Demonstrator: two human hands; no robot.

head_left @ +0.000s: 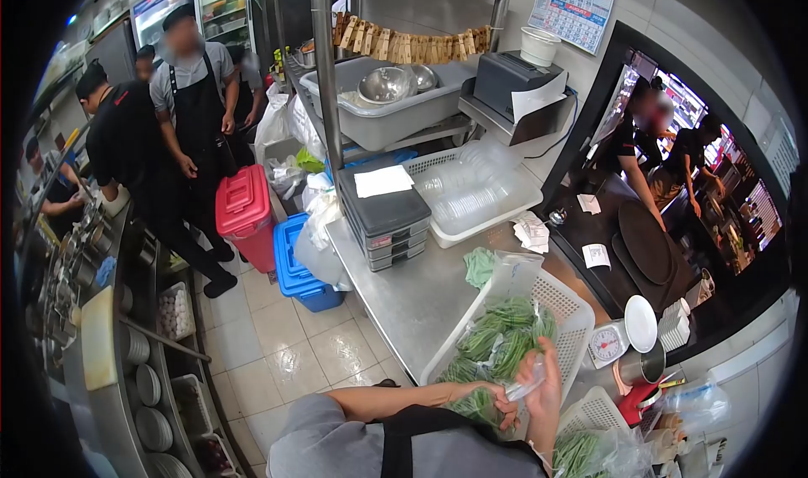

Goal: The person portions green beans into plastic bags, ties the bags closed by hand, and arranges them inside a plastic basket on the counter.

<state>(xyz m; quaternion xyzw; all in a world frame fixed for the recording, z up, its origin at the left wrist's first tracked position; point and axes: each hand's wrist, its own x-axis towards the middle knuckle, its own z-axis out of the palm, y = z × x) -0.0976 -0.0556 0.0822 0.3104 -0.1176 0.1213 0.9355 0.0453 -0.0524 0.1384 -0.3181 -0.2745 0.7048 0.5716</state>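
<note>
My left hand (pixel 502 406) is closed on the neck of a clear plastic bag of green beans (pixel 474 406), low over the near end of the white perforated basket. Close beside it, my right hand (pixel 544 380) grips the gathered clear plastic (pixel 527 379) of a bag's top. Its fingers are bent around the film, and the two hands almost meet. More bagged green beans (pixel 503 337) lie in the white basket (pixel 576 325) just beyond my hands. Where one bag ends and another begins is hard to make out.
The steel counter (pixel 383 297) holds stacked black drawers (pixel 383 213) and a tray of clear plastic containers (pixel 480 188). A dial scale (pixel 606 343) stands right of the basket. Red (pixel 246 213) and blue (pixel 305 263) bins sit on the floor. Several co-workers stand at left; others are beyond the pass window.
</note>
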